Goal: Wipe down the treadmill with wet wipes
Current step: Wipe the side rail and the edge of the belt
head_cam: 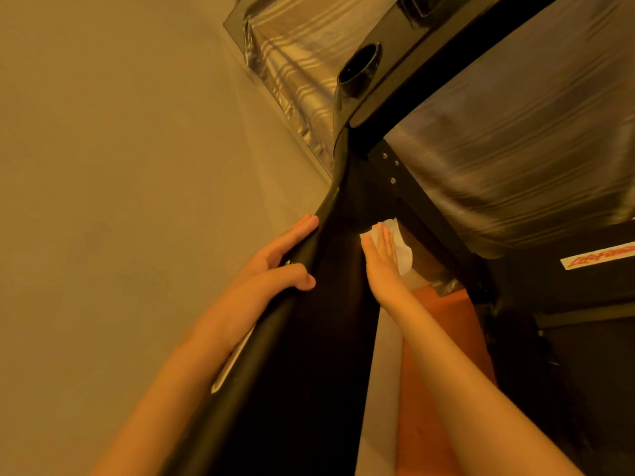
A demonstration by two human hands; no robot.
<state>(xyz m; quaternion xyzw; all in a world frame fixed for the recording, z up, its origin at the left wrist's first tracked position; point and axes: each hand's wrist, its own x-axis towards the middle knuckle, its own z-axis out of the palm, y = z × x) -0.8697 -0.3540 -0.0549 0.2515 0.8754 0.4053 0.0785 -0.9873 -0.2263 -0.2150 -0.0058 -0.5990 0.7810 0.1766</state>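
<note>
The black treadmill fills the middle of the head view, with its upright post [326,321] running from the bottom up to the console. My left hand [275,262] holds the black handrail [281,324] on the post's left side, fingers over it and thumb curled under. My right hand [381,255] lies flat, fingers straight, and presses a white wet wipe [403,250] against the inner face of the post. Part of the wipe sticks out to the right of my fingers.
A round cup holder [360,68] sits in the console above. Striped curtains [515,159] hang behind the frame. A plain wall [120,166] fills the left. The treadmill's motor cover with a red logo sticker [598,257] is at right, with orange floor [439,321] below.
</note>
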